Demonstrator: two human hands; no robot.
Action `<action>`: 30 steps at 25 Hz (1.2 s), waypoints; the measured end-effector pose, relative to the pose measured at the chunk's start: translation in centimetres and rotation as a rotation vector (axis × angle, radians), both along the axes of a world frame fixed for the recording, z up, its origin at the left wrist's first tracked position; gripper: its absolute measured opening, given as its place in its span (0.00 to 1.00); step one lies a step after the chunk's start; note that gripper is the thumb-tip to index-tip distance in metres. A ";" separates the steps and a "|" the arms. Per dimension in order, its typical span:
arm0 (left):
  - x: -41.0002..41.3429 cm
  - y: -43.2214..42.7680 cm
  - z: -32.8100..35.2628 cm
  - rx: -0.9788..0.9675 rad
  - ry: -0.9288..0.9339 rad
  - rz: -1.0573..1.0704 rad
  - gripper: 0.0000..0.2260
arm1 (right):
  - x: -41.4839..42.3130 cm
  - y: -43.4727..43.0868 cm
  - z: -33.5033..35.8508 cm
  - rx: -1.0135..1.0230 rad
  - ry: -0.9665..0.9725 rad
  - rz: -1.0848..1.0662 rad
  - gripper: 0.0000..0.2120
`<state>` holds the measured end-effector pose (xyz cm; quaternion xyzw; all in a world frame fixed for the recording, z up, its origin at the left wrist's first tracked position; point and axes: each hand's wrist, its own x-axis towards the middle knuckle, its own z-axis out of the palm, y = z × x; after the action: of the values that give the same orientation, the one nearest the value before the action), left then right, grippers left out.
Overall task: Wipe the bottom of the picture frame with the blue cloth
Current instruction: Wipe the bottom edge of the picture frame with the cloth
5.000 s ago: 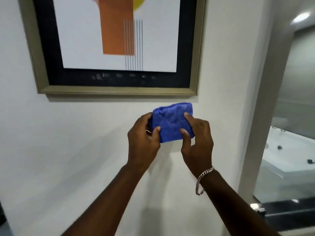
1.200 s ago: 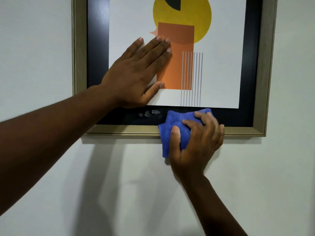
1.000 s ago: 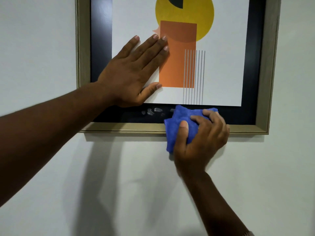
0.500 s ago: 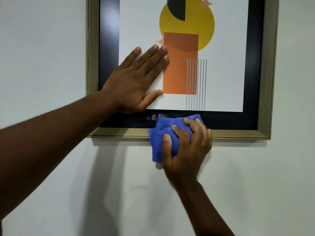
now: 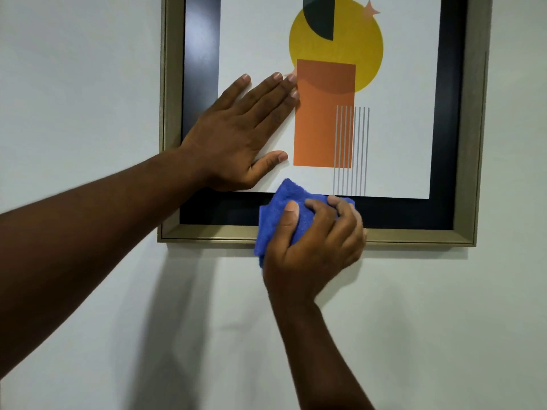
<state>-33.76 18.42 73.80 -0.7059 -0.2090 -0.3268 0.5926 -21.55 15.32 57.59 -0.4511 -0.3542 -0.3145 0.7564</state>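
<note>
A picture frame [image 5: 414, 235] with a dull gold moulding and a black inner border hangs on the white wall. Its print shows a yellow circle, an orange rectangle and thin grey lines. My right hand [image 5: 313, 247] grips a folded blue cloth [image 5: 276, 208] and presses it against the frame's bottom rail and black border, a little left of the rail's middle. The cloth covers that stretch of rail and overhangs onto the wall below. My left hand [image 5: 242, 134] lies flat, fingers spread, on the glass over the lower left of the print.
White wall [image 5: 88, 69] surrounds the frame on the left, right and below. My two forearms cast soft shadows on the wall under the frame.
My right hand with the cloth slid left along the bottom rail, then shifted slightly back right. The small glints on the black border are now covered. My left hand stays flat on the glass.
</note>
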 end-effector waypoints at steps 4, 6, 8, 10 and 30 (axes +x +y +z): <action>0.1 0.1 -0.2 -0.001 -0.010 -0.006 0.34 | 1.4 0.2 -2.5 0.054 -0.232 -0.007 0.12; 0.0 0.1 -0.3 -0.008 -0.017 -0.004 0.34 | 1.2 0.3 -1.3 0.043 -0.114 -0.006 0.10; 0.1 0.0 -0.3 -0.020 -0.025 -0.016 0.34 | -1.0 0.1 0.2 -0.027 -0.028 -0.017 0.08; 0.1 -0.1 -0.2 -0.041 -0.036 -0.026 0.34 | -1.0 0.3 -1.0 -0.037 -0.193 -0.047 0.09; 0.2 -0.3 -0.2 -0.116 -0.049 -0.029 0.32 | 1.5 0.6 -3.7 -0.005 -0.433 -0.103 0.18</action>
<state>-33.57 18.11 73.56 -0.7337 -0.2317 -0.3401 0.5406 -20.02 15.95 53.84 -0.3922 -0.4856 -0.4417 0.6444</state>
